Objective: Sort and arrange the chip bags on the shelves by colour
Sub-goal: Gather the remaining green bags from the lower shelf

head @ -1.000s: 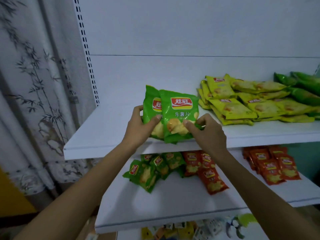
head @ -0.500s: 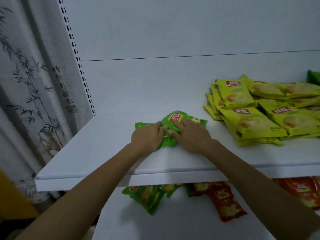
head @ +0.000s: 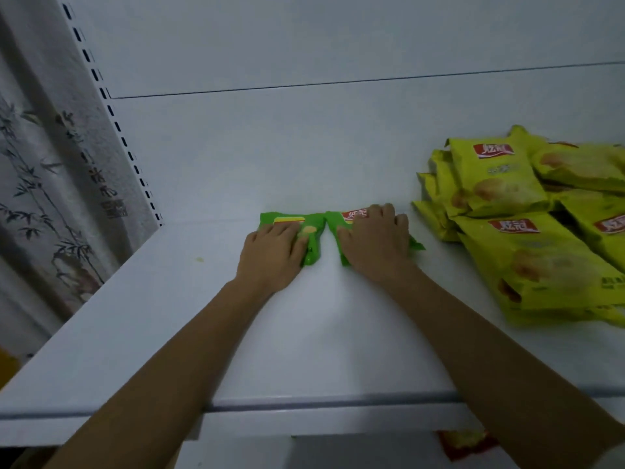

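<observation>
Two green chip bags lie flat, side by side, in the middle of the white upper shelf (head: 189, 309). My left hand (head: 270, 257) presses down on the left green bag (head: 314, 248), covering most of it. My right hand (head: 376, 243) lies palm-down on the right green bag (head: 335, 221), whose red logo shows past my fingers. The two bags touch at their far corners and spread apart toward me. A pile of several yellow chip bags (head: 527, 255) sits just right of my right hand.
The shelf's white back panel (head: 338, 147) stands behind the bags, with a perforated upright (head: 111, 113) at the left. A bamboo-print curtain (head: 40, 184) hangs beyond it. A red chip bag (head: 466, 443) peeks out on the lower shelf. A small crumb (head: 199, 259) lies on the shelf.
Both hands brought the two green bags from mid-air down onto the shelf, then slid them apart so they lie next to each other. The view moved closer and left.
</observation>
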